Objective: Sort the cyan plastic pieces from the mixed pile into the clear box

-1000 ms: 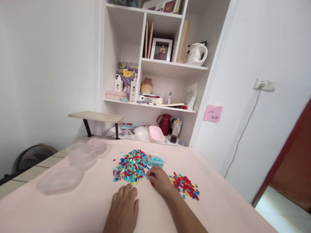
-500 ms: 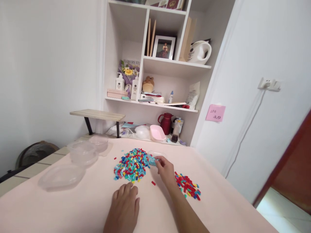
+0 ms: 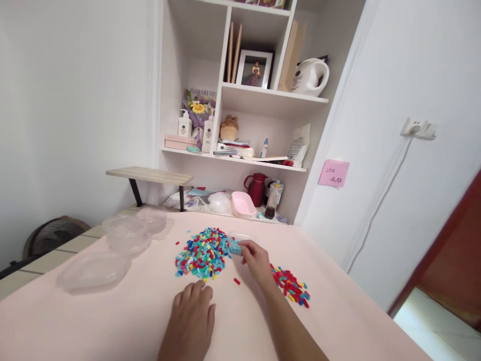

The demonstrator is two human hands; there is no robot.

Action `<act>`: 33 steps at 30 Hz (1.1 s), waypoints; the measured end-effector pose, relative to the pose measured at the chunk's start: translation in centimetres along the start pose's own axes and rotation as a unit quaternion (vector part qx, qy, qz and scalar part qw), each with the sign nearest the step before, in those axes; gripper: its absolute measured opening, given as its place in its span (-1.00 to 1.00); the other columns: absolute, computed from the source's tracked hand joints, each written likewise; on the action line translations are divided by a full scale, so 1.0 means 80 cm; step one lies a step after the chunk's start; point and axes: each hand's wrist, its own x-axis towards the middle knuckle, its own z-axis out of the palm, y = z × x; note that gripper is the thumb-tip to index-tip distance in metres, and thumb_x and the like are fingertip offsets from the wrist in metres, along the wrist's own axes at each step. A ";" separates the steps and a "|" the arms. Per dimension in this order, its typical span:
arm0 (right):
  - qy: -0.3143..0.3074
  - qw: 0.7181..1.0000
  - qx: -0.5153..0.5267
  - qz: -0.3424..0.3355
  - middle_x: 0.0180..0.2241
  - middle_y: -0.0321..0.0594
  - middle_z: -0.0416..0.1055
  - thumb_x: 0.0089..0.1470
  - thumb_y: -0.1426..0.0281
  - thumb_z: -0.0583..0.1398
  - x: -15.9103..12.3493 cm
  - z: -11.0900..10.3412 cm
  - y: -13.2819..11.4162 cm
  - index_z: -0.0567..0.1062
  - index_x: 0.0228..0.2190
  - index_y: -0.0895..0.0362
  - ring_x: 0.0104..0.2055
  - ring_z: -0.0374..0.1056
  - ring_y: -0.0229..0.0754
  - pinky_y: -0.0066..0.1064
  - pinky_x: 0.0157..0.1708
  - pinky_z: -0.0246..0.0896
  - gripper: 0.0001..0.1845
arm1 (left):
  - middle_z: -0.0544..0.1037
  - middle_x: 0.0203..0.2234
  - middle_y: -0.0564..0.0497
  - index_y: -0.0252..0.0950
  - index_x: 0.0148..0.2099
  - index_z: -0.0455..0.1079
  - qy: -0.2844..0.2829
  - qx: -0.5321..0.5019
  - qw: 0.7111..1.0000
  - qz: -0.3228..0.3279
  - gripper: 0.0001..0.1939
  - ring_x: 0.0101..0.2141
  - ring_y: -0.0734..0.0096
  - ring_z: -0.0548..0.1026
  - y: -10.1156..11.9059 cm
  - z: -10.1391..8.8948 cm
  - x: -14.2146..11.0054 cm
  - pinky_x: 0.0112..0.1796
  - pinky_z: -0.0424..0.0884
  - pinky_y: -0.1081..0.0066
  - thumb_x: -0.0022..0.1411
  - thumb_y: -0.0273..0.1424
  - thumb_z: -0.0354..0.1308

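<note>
My left hand (image 3: 191, 318) rests palm down on the pink tabletop, fingers stretched out and holding nothing. Just beyond its fingertips is a heap of mixed small building bricks (image 3: 205, 253) in blue, red, green, yellow and white. My right hand (image 3: 257, 260) is at the near right side of a clear plastic container (image 3: 240, 234), which holds light blue bricks (image 3: 233, 245). Its thumb and fingers are pinched together; anything between them is too small to make out. A single red brick (image 3: 236, 281) lies between my hands. Right of my right wrist spreads a smaller pile of mostly red bricks (image 3: 291, 287).
On the left stand clear plastic containers (image 3: 128, 234), with a clear lid-like piece (image 3: 93, 271) nearer me. A small wooden stand (image 3: 150, 175) is behind them. At the back, a pink tray (image 3: 243, 204) and a red jug (image 3: 256, 189) sit below the shelves.
My right hand has gone from the near right edge of the heap up to the clear container, uncovering the red brick. It has stayed there over the last half second. My left hand stays put.
</note>
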 end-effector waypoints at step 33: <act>-0.114 0.977 -0.170 -0.052 -0.12 -0.11 0.42 0.07 0.60 0.03 -0.029 0.028 -0.004 0.54 -0.14 0.08 -0.13 0.38 -0.12 -0.33 -0.08 0.23 -0.59 | 0.49 -0.01 -0.06 -0.15 -0.06 0.40 0.004 0.002 1.000 0.005 -0.71 -0.02 0.24 0.40 -0.002 0.002 -0.001 -0.01 0.22 0.16 0.36 -0.45 -0.13</act>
